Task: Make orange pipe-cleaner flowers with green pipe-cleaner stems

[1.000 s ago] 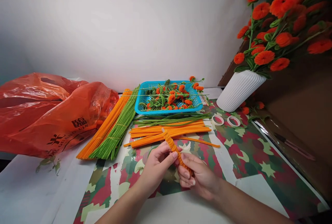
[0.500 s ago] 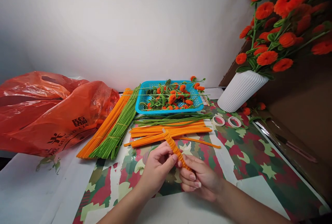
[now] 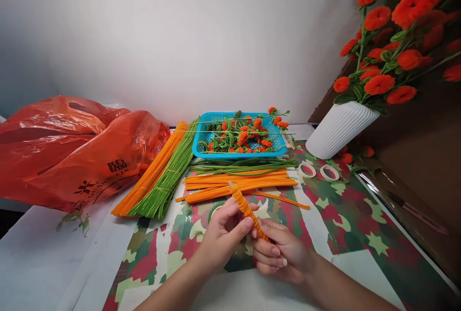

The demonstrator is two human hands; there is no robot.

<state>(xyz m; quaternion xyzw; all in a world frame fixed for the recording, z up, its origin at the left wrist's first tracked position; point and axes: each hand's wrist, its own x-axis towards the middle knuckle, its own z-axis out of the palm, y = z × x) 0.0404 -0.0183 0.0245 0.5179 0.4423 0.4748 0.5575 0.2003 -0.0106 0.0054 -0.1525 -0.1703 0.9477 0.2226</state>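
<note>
An orange pipe cleaner (image 3: 243, 205) is coiled tightly around a thin rod, whose pale tip shows at the upper left end. My right hand (image 3: 283, 251) is closed around the lower part of the coil. On its upper side, my left hand (image 3: 226, 234) pinches the coil near its middle between thumb and fingers. The coil tilts up to the left above the table. Just beyond my hands lie loose orange pipe cleaners (image 3: 237, 185), with dark green stems (image 3: 248, 167) behind them.
A blue basket (image 3: 239, 155) holds small orange flowers. Left of it lie bundled orange pipe cleaners (image 3: 153, 167), green pipe cleaners (image 3: 167, 174) and a red plastic bag (image 3: 82, 152). Two tape rolls (image 3: 329, 173) and a white vase (image 3: 340, 130) with orange flowers stand right.
The whole scene has shifted slightly to the right in view. Both hands keep their hold on the coiled pipe cleaner, with little visible change in grip.
</note>
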